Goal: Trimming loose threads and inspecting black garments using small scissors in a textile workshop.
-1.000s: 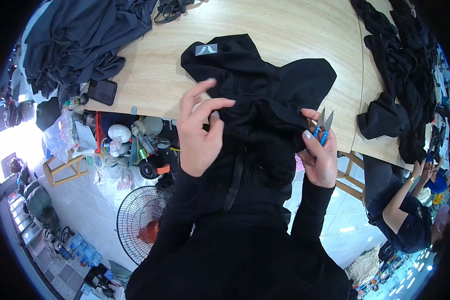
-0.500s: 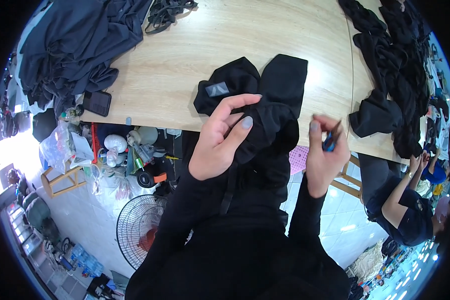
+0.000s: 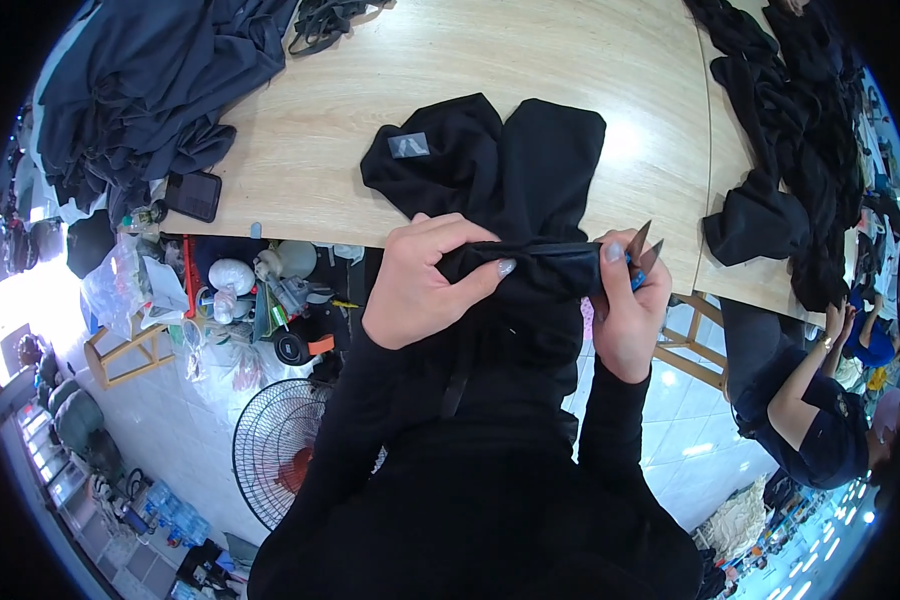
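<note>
Two hands work one black garment (image 3: 515, 190) in the head view, at the near edge of the wooden table (image 3: 370, 90). Your left hand (image 3: 420, 285) is closed on a folded band of the garment, thumb on the near side, fingers curled over the top, just off the table's near edge. Your right hand (image 3: 625, 310) pinches the same band at its other end, thumb pressed on the cloth; it also grips a small pair of thread snips (image 3: 638, 255) with a blue handle, blades pointing up and toward the table. The band runs taut between both hands.

The rest of the garment lies bunched on the table beyond your hands, with a small grey label (image 3: 410, 145) showing on its left part.

On the table's far left corner sits a pile of dark blue cloth (image 3: 140, 70). A black phone (image 3: 192, 195) lies at the table's left near edge, beside that pile. Along the table's right side lies a heap of black garments (image 3: 780, 130).

Below the table's near edge, to the left of your left arm, stands a floor fan (image 3: 280, 455), with mixed clutter (image 3: 260, 290) under the tabletop above it. To the right of the table, another person (image 3: 820, 400) sits with one arm raised.
</note>
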A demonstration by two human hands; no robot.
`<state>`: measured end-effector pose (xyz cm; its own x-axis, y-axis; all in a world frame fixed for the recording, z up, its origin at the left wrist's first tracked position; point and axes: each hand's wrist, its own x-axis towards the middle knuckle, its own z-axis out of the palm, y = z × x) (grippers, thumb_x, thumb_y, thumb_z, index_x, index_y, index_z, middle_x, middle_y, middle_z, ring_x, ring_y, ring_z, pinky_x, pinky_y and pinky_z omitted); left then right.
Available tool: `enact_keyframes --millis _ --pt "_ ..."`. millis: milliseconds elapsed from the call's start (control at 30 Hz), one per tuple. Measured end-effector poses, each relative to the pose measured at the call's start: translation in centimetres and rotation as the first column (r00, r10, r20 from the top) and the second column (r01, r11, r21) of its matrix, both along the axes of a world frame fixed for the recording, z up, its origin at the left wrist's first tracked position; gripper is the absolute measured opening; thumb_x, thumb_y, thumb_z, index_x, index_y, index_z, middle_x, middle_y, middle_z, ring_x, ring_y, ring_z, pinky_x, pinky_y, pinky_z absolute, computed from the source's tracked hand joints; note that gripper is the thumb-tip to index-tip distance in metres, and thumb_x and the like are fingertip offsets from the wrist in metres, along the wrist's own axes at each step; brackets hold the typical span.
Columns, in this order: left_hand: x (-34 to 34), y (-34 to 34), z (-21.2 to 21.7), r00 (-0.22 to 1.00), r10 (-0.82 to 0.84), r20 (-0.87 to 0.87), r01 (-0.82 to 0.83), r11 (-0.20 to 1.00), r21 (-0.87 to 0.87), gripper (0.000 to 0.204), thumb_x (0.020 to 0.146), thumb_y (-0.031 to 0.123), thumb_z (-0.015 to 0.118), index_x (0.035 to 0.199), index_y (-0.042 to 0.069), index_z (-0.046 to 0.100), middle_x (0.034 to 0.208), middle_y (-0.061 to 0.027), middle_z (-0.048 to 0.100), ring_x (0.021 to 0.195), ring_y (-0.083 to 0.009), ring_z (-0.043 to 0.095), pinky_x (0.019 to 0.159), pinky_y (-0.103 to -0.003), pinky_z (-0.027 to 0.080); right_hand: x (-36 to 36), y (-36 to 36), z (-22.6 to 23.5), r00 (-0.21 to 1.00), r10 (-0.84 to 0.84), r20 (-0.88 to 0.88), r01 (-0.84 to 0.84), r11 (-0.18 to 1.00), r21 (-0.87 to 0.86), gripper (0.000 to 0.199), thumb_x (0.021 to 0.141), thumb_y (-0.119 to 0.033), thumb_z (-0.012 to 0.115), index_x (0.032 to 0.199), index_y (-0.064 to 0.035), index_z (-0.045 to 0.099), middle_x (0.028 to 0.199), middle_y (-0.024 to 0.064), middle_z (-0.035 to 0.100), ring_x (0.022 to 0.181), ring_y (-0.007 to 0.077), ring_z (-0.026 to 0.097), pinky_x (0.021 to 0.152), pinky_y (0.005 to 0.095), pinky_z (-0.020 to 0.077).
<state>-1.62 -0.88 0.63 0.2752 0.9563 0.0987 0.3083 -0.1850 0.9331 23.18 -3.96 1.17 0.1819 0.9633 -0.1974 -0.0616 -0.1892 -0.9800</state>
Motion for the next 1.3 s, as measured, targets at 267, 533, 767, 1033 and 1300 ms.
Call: enact_keyframes --millis 267,533,767,1033,1300 --pt "0.1 -0.3 -0.3 0.969 -0.031 0.244 0.082 0.977 -0.198 0.015 0.086 0.004 0.081 0.099 -0.001 0.075 0.085 -0.0091 0.074 0.079 -0.0215 0.068 0.081 -0.033 0.05 -0.3 0.5 -0.2 0.987 -0.05 -0.155 0.042 0.998 -0.051 0.022 0.109 -0.024 0.073 0.107 -0.0023 0.074 0.087 -0.0018 0.063 0.083 0.0083 0.053 0.078 0.0276 0.0421" --pt "-1.2 -1.4 -1.1 0.909 -0.078 0.409 0.218 0.927 -0.306 0.055 0.089 0.001 0.076 0.142 0.003 0.058 0.117 -0.0102 0.073 0.103 -0.0154 0.071 0.091 -0.03 0.055 -0.2 2.1 0.1 0.985 -0.017 0.174 -0.001 0.995 0.105 0.018 0.109 -0.019 0.073 0.107 -0.0014 0.076 0.095 0.0041 0.071 0.085 0.0129 0.062 0.078 0.029 0.0473" --pt "-0.1 -1.2 0.5 0.598 0.178 0.781 0.232 0.895 -0.381 0.088 0.088 -0.006 0.072 0.164 0.006 0.03 0.136 -0.0159 0.068 0.122 -0.0194 0.067 0.108 -0.032 0.05 -2.0 0.9 2.0 0.888 -0.057 0.457 -0.105 0.941 0.321 0.016 0.095 0.005 0.076 0.109 -0.0003 0.081 0.104 0.013 0.081 0.094 0.0238 0.078 0.083 0.0311 0.0591" --pt "0.7 -1.7 1.6 0.805 -0.008 0.594 0.186 0.953 -0.239 0.089 0.088 -0.014 0.061 0.168 0.004 0.026 0.16 -0.0195 0.048 0.147 -0.0246 0.051 0.123 -0.038 0.038 -3.9 0.0 2.0 0.953 0.147 0.264 -0.186 0.974 0.132 0.03 0.092 0.009 0.078 0.121 0.0022 0.071 0.115 0.0095 0.074 0.099 0.0135 0.07 0.085 0.0254 0.0564" --pt "0.3 -1.7 3.2 0.725 0.077 0.684 0.219 0.916 -0.335 0.081 0.094 0.001 0.064 0.169 0.002 0.033 0.155 -0.0143 0.054 0.14 -0.0247 0.056 0.121 -0.038 0.038 -1.8 0.9 0.1 0.854 0.438 0.281 -0.5 0.839 0.213 0.021 0.087 -0.003 0.085 0.1 -0.002 0.069 0.099 0.0076 0.07 0.096 0.0191 0.07 0.078 0.028 0.0495"
